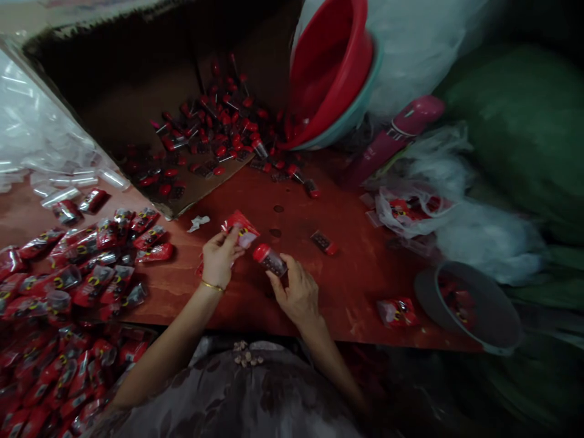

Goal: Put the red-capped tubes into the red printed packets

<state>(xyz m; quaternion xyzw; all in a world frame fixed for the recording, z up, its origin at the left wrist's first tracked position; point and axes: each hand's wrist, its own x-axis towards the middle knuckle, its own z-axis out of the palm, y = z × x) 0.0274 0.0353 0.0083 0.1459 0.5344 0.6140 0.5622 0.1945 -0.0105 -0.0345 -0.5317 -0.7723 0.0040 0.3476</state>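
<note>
My left hand (219, 258), with a gold bracelet at the wrist, pinches a red printed plastic packet (243, 229) above the table. Part of another red packet shows beneath that hand. In my right hand (296, 291) is a small clear bottle with a red cap (269, 258), gripped at its lower end. Its cap points toward the packet, with a narrow gap between the two. A similar red-ended bottle (324, 243) lies on the table to the right of my hands.
An open cardboard box (201, 191) spills many red-capped bottles (228, 128). Filled red packets (95, 286) pile up at left, near clear tubes (61, 196). At right are a red basin (328, 73), a pink thermos (387, 140), plastic bags (483, 237) and a grey bowl (502, 328).
</note>
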